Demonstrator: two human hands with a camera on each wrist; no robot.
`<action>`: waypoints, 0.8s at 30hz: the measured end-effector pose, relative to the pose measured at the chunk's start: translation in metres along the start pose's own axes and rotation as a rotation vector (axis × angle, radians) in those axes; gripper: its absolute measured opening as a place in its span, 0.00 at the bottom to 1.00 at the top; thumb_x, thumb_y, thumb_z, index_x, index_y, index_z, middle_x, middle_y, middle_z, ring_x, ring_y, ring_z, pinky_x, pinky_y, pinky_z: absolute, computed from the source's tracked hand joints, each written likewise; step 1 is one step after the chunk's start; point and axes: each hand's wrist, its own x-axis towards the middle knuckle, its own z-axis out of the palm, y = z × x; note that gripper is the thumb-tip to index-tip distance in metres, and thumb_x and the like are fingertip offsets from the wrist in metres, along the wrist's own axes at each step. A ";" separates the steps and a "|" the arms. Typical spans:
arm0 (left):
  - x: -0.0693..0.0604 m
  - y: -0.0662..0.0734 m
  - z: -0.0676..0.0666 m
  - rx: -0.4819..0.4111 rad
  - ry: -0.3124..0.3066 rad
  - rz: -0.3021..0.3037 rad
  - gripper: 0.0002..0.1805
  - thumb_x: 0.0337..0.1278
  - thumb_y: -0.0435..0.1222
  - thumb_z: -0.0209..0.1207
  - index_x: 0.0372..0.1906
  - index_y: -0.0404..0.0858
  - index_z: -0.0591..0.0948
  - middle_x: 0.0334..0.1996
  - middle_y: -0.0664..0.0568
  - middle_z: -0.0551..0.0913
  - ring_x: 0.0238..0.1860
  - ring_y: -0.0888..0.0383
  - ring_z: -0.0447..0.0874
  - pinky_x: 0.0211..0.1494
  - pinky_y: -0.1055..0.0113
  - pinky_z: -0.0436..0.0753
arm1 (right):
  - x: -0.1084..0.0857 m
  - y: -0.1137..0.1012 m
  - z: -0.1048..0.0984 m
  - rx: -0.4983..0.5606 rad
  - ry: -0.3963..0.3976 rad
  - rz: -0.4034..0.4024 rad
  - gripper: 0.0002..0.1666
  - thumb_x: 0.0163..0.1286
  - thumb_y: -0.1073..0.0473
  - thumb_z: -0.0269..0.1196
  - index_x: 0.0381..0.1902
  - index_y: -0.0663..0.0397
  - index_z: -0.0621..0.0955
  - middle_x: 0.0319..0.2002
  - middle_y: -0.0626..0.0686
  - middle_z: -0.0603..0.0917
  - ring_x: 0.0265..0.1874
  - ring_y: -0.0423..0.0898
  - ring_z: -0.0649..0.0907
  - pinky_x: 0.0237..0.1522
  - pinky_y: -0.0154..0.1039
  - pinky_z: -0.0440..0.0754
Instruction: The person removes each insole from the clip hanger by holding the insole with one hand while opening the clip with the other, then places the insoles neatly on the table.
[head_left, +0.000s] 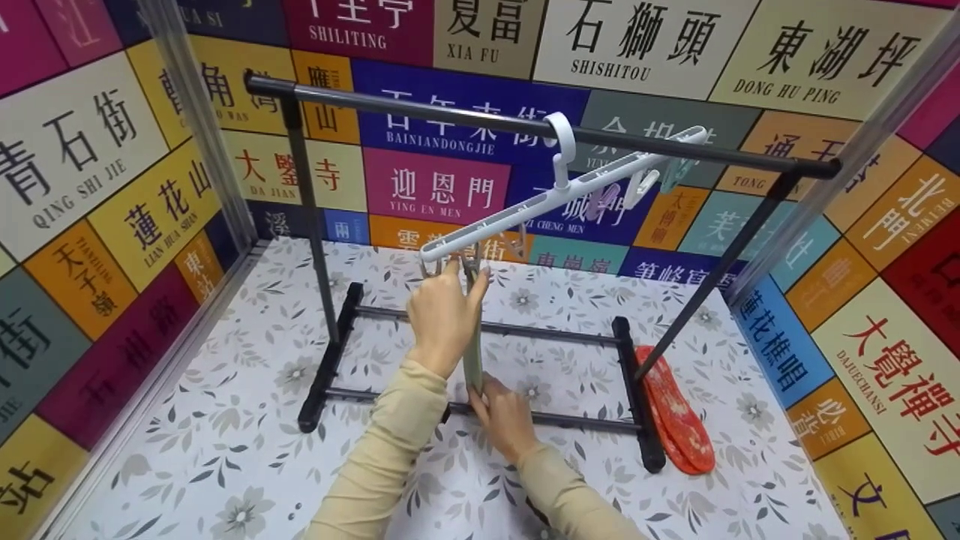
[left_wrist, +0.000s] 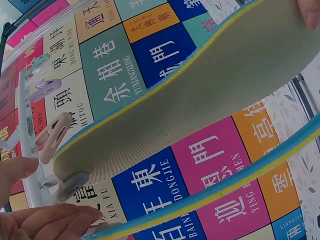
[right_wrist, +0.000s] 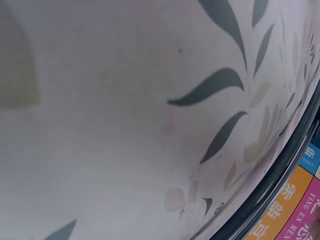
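A white clip hanger (head_left: 540, 202) hangs from the rack's top bar, tilted with its left end toward me. In the left wrist view, two insoles with blue and yellow edges show: one beige insole (left_wrist: 165, 105) face on, another insole (left_wrist: 215, 195) nearly edge on. A grey clip (left_wrist: 74, 186) sits at the face-on insole's upper end. My left hand (head_left: 442, 319) is at the clips under the near end, thumb apart from the fingers. Lower down, my right hand (head_left: 504, 412) pinches the bottom of the insoles; its fingers partly hide them.
A dark metal rack (head_left: 442, 109) stands on the flower-patterned tabletop (head_left: 247, 450). Red patterned insoles (head_left: 679, 420) lie beside its right foot (head_left: 651, 450). Other clips, including a green clip (head_left: 677, 174), hang at the hanger's far end. Panels with printed signs surround the table.
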 end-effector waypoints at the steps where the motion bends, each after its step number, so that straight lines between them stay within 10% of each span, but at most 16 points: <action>1: 0.001 0.001 0.001 -0.002 -0.007 -0.006 0.20 0.62 0.53 0.62 0.34 0.37 0.84 0.15 0.45 0.79 0.16 0.47 0.79 0.18 0.55 0.74 | -0.001 0.000 0.000 -0.006 0.007 -0.014 0.06 0.69 0.57 0.64 0.37 0.54 0.82 0.23 0.46 0.82 0.16 0.38 0.74 0.19 0.35 0.73; 14: 0.016 0.001 0.012 0.077 -0.022 -0.093 0.26 0.61 0.57 0.60 0.26 0.38 0.82 0.19 0.42 0.84 0.19 0.45 0.82 0.21 0.54 0.77 | -0.011 -0.012 -0.007 -0.008 0.033 -0.112 0.13 0.66 0.58 0.67 0.46 0.58 0.84 0.37 0.52 0.89 0.26 0.45 0.86 0.28 0.38 0.83; 24: 0.018 -0.003 0.016 0.059 0.056 -0.034 0.23 0.63 0.50 0.60 0.23 0.36 0.81 0.19 0.39 0.84 0.20 0.41 0.83 0.23 0.50 0.79 | -0.015 -0.014 -0.013 0.023 0.058 -0.133 0.12 0.64 0.61 0.67 0.44 0.59 0.85 0.33 0.49 0.88 0.22 0.38 0.84 0.25 0.33 0.81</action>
